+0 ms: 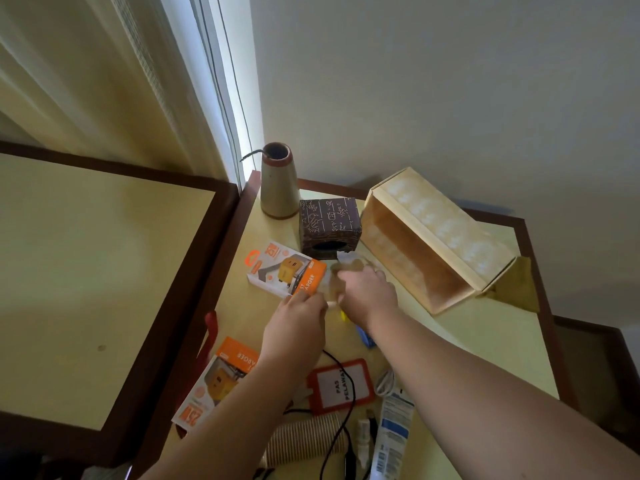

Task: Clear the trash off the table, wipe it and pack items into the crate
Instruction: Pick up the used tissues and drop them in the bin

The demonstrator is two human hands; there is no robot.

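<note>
Matt cream table with dark wood edging, pale wooden crate, glossy cardboard charger box, ribbed paper cup

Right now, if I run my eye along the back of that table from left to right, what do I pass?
Cone-shaped vase → dark patterned box → pale crate lying on its side → yellow cloth beyond the crate's right end.

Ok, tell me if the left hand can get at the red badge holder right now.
Probably yes. The badge holder lies uncovered on the table just beside the left forearm, though the left hand seems busy with something blurred.
</note>
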